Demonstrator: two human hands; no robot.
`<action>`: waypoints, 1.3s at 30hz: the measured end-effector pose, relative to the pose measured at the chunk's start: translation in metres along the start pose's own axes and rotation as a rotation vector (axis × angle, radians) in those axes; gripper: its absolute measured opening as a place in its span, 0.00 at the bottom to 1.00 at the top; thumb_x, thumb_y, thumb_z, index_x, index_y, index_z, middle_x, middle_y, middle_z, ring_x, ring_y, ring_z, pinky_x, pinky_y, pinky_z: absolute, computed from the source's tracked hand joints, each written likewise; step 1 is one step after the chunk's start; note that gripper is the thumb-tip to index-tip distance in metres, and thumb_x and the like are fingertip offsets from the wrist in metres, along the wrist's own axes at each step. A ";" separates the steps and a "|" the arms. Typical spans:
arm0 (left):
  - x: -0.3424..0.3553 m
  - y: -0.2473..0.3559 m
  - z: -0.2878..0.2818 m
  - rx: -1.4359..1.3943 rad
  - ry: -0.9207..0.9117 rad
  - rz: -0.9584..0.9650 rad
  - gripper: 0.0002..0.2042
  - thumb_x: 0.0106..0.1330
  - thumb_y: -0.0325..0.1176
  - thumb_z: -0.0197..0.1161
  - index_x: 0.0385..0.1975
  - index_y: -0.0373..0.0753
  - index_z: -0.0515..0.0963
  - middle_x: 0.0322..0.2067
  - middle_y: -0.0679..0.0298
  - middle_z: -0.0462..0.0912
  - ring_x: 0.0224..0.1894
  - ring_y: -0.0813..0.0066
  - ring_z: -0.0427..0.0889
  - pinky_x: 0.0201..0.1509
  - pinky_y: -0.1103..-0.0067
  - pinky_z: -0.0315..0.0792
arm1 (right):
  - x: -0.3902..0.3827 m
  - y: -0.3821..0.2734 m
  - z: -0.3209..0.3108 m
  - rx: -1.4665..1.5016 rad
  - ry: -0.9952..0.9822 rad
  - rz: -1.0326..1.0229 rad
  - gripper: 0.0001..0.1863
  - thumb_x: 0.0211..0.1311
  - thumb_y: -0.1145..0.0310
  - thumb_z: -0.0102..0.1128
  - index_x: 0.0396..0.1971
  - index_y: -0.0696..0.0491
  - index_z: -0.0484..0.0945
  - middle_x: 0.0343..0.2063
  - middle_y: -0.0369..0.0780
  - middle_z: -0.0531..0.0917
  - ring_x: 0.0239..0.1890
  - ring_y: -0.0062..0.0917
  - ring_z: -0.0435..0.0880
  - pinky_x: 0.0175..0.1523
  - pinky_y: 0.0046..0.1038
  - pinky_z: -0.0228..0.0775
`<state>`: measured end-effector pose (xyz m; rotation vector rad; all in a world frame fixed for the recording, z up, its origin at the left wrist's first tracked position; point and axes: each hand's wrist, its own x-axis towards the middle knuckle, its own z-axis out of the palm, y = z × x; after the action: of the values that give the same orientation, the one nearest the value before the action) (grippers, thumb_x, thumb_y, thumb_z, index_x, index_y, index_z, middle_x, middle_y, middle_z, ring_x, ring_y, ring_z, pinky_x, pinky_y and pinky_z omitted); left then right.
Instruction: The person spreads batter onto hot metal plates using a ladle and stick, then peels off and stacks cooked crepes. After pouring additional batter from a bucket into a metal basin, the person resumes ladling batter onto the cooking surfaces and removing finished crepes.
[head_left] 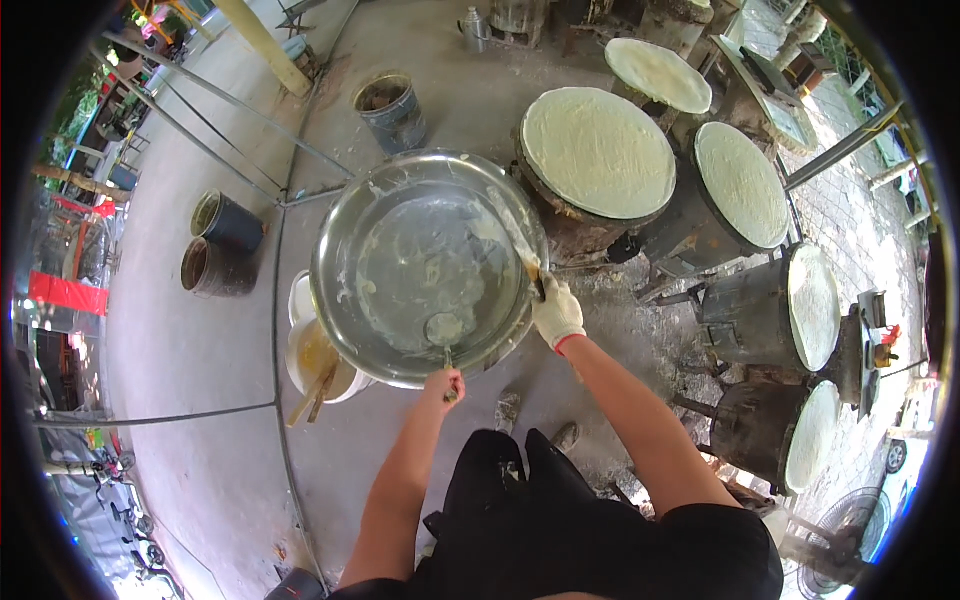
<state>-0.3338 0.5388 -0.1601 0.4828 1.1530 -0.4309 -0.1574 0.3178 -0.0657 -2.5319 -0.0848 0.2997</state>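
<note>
A wide steel basin (333, 312) stands in front of me, with pale, thin batter smeared over its bottom and wall. My bare left hand (445, 386) is closed round the handle of a ladle (445, 329), whose bowl is over the near part of the basin and has whitish liquid in it. On my right hand (558, 316) is a white knit glove with a red cuff. Its fingers are wrapped round the dark handle of a flat scraper-like tool (527, 258), at the basin's right rim. The tool's far end is hard to make out.
Drum stoves carry round, pale batter-covered tops (598, 152) along my right, several in a curve. Left of the basin, a white tub (345, 385) holds something yellow and wooden sticks (316, 396). Buckets (390, 115) stand beyond and leftward. A fan (845, 525) is at lower right.
</note>
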 end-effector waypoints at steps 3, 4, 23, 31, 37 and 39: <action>-0.007 -0.005 0.020 0.248 0.007 0.040 0.03 0.56 0.22 0.52 0.24 0.36 0.66 0.14 0.62 0.67 0.13 0.71 0.69 0.14 0.77 0.67 | 0.049 0.002 0.003 -0.078 0.111 0.057 0.26 0.55 0.63 0.55 0.56 0.49 0.66 0.45 0.50 0.74 0.41 0.44 0.80 0.45 0.38 0.74; -0.012 -0.006 0.028 0.275 -0.010 0.032 0.03 0.56 0.22 0.52 0.24 0.36 0.66 0.14 0.62 0.67 0.13 0.71 0.69 0.14 0.77 0.67 | 0.064 0.007 0.004 -0.129 0.113 0.038 0.26 0.56 0.64 0.55 0.56 0.50 0.65 0.46 0.50 0.74 0.41 0.42 0.80 0.44 0.37 0.75; -0.017 -0.008 0.035 1.364 0.303 0.102 0.19 0.58 0.44 0.58 0.38 0.33 0.70 0.20 0.55 0.67 0.15 0.62 0.69 0.18 0.64 0.73 | -0.080 0.187 -0.149 0.091 -0.013 0.270 0.25 0.54 0.62 0.52 0.54 0.45 0.72 0.47 0.46 0.77 0.49 0.39 0.76 0.54 0.35 0.69; -0.047 -0.046 0.102 2.483 0.819 0.737 0.27 0.69 0.48 0.40 0.43 0.28 0.78 0.45 0.47 0.79 0.48 0.50 0.76 0.55 0.61 0.62 | -0.177 0.501 -0.267 0.990 0.683 0.787 0.18 0.55 0.62 0.57 0.43 0.56 0.80 0.29 0.42 0.83 0.30 0.26 0.80 0.38 0.25 0.70; -0.105 -0.206 0.302 1.823 0.470 1.338 0.16 0.55 0.27 0.55 0.44 0.29 0.69 0.42 0.49 0.65 0.40 0.54 0.73 0.45 0.66 0.69 | -0.131 0.608 -0.405 1.836 1.413 0.594 0.23 0.58 0.64 0.61 0.53 0.46 0.67 0.29 0.36 0.77 0.29 0.23 0.78 0.33 0.30 0.73; -0.096 -0.243 0.330 1.773 0.432 1.280 0.15 0.55 0.25 0.56 0.42 0.29 0.69 0.41 0.50 0.65 0.38 0.57 0.73 0.43 0.68 0.70 | -0.114 0.634 -0.427 1.765 1.534 0.699 0.22 0.56 0.65 0.62 0.52 0.48 0.69 0.30 0.38 0.78 0.30 0.25 0.78 0.35 0.31 0.73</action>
<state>-0.2530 0.1590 0.0037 2.7234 0.3212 -0.0694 -0.1725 -0.4548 -0.0551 -0.4471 1.0834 -0.9280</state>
